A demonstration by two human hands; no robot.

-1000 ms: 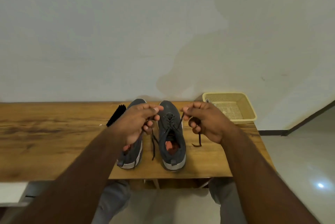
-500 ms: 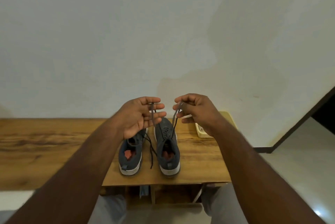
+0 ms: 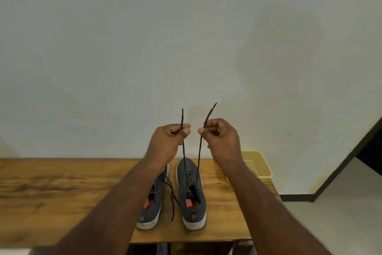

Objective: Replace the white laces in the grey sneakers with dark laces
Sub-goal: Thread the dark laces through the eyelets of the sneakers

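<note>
Both grey sneakers sit side by side on the wooden table (image 3: 62, 188), toes pointing to 12 o'clock. The right sneaker (image 3: 191, 190) carries a dark lace (image 3: 198, 157) threaded up through its eyelets, and both free ends of that lace rise taut from the tongue toward 12 o'clock. The left hand (image 3: 165, 143) pinches one end between thumb and curled fingers; the right hand (image 3: 222, 139) pinches the other the same way, and each tip pokes up above its fist. The two hands hover close together, above the toe of that shoe.

The left sneaker (image 3: 153, 199), at 9 o'clock of its partner and partly hidden by the left forearm, also shows dark lacing, with a loose dark lace end (image 3: 172, 199) trailing down onto the table between the shoes. No white lace shows anywhere, so the swap looks nearly finished. What seems left is evening out the ends, tightening, and perhaps tying both shoes.

Count: two sneakers, two dark laces, two hands, one table. One pale yellow plastic basket (image 3: 260, 166) sits at 3 o'clock of the shoes near the table's far corner; its contents cannot be seen.
</note>
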